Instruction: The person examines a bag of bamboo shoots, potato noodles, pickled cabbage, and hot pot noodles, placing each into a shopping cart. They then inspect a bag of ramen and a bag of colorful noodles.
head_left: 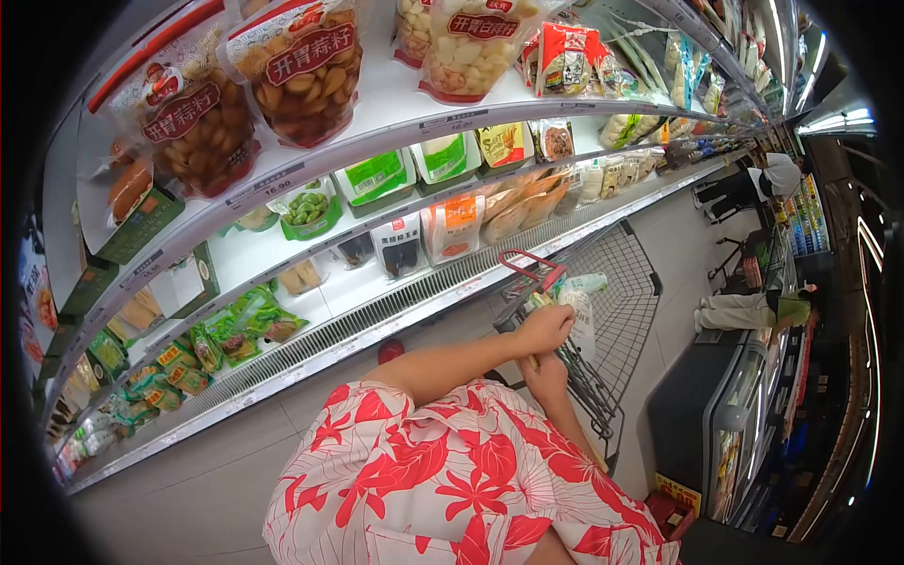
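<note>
Near the centre, beside the near end of a metal shopping cart [617, 306], my left hand [546, 329] is closed. My right hand [544, 377] is just below it, also closed, and the two overlap or nearly touch. A thin yellowish edge shows at my hands, too small to identify. The cart's red part [532, 268] lies just beyond them. In the cart are a pale green item [586, 282] and a white bag with print [578, 325].
A refrigerated shelf [377, 330] with packaged foods runs along the left and top. Two people, one in black trousers [733, 196] and one in pale trousers [739, 314], stand at the right near another cart [749, 262]. A dark display case [702, 414] is at lower right.
</note>
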{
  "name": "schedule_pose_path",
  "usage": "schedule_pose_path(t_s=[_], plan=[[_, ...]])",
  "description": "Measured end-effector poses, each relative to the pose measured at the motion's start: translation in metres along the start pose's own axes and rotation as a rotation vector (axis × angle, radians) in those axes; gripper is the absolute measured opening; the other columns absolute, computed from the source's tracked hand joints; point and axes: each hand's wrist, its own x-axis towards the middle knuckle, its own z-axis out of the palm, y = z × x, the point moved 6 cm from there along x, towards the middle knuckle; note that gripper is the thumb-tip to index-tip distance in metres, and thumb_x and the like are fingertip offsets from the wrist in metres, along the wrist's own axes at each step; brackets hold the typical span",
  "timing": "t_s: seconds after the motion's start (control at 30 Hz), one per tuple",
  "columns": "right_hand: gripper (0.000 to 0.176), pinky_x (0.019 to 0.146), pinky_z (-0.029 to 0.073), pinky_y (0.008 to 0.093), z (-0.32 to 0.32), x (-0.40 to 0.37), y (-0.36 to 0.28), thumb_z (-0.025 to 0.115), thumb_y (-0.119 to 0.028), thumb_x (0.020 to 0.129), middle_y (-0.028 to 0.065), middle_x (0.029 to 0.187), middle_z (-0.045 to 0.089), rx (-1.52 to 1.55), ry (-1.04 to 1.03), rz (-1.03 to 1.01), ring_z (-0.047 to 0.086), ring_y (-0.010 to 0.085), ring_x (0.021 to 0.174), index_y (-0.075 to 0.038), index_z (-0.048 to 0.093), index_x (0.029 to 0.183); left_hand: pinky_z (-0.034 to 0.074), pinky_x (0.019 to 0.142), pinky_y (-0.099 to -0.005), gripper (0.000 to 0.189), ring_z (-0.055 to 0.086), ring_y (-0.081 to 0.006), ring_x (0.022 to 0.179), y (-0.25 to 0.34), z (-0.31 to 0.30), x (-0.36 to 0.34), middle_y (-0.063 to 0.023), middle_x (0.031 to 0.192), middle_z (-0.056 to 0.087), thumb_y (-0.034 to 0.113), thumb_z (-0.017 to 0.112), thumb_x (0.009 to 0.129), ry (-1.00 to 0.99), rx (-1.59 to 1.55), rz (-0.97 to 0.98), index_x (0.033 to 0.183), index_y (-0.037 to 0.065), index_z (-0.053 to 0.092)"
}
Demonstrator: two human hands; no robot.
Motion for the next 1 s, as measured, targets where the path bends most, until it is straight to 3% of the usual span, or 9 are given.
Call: schedule_pose_path(t_s=[0.23,0.33,0.47,0.67,0.77,0.87,1.0], plan=[[0.032,0.067,0.05,0.0389,-0.015,0.012,0.012,0.068,-0.027,0.082,0.02,0.084,0.065,0.055,0.092,-0.019,0.065,0.0351,0.076,0.001,0.062,0.098,0.048,0.067,-0.0442,0.017,0.061,-0.0377,0.075,-0.006,0.023,0.028,-0.0195,0.078,0.062,0.018,0.056,0.084,-0.065,0.012,0.006,0.087,0.002,0.059],[0.035,0.071,0.047,0.0464,-0.019,0.02,0.022,0.065,-0.034,0.083,0.0207,0.09,0.064,0.177,0.031,0.034,0.061,0.0404,0.085,-0.002,0.063,0.097,0.048,0.067,-0.0474,0.016,0.061,-0.0397,0.075,-0.005,0.026,0.036,-0.0204,0.077,0.063,0.017,0.055,0.083,-0.07,-0.001,0.01,0.086,0.002,0.059],[0.035,0.071,0.047,0.0462,-0.025,0.031,0.034,0.066,-0.033,0.082,0.0205,0.089,0.064,0.191,0.047,0.021,0.061,0.04,0.084,-0.002,0.063,0.097,0.048,0.066,-0.0438,0.017,0.062,-0.0376,0.073,-0.011,0.037,0.05,-0.0199,0.077,0.063,0.018,0.057,0.084,-0.077,-0.01,-0.024,0.087,0.002,0.059],[0.031,0.067,0.049,0.0418,-0.047,0.061,0.054,0.07,-0.026,0.078,0.018,0.088,0.065,0.08,0.066,-0.257,0.062,0.0369,0.077,-0.004,0.065,0.1,0.049,0.064,-0.0413,0.019,0.062,-0.0353,0.07,-0.021,0.051,0.078,-0.0192,0.075,0.062,0.019,0.058,0.083,-0.066,0.082,-0.106,0.085,0.0,0.059],[0.023,0.064,0.049,0.0403,-0.067,0.081,0.059,0.071,-0.024,0.076,0.0158,0.082,0.064,0.088,0.063,-0.471,0.062,0.0335,0.073,-0.008,0.069,0.091,0.048,0.063,-0.0386,0.021,0.061,-0.0306,0.066,-0.031,0.054,0.09,-0.0171,0.073,0.062,0.021,0.059,0.084,-0.036,0.067,-0.222,0.088,0.001,0.06],[0.022,0.065,0.049,0.0412,-0.072,0.099,0.073,0.069,-0.026,0.078,0.0142,0.08,0.064,0.178,0.018,-0.543,0.062,0.0322,0.073,-0.007,0.069,0.089,0.048,0.063,-0.0379,0.022,0.061,-0.0292,0.066,-0.039,0.057,0.101,-0.0163,0.073,0.062,0.022,0.059,0.085,0.014,0.069,-0.314,0.09,0.001,0.06],[0.02,0.069,0.049,0.0405,-0.069,0.111,0.076,0.066,-0.022,0.081,0.0139,0.082,0.064,0.284,-0.109,-0.609,0.062,0.0314,0.076,-0.004,0.067,0.089,0.049,0.07,-0.0332,0.019,0.063,-0.02,0.077,-0.036,0.058,0.111,-0.011,0.082,0.065,0.019,0.056,0.089,-0.061,0.042,-0.385,0.093,0.0,0.06]])
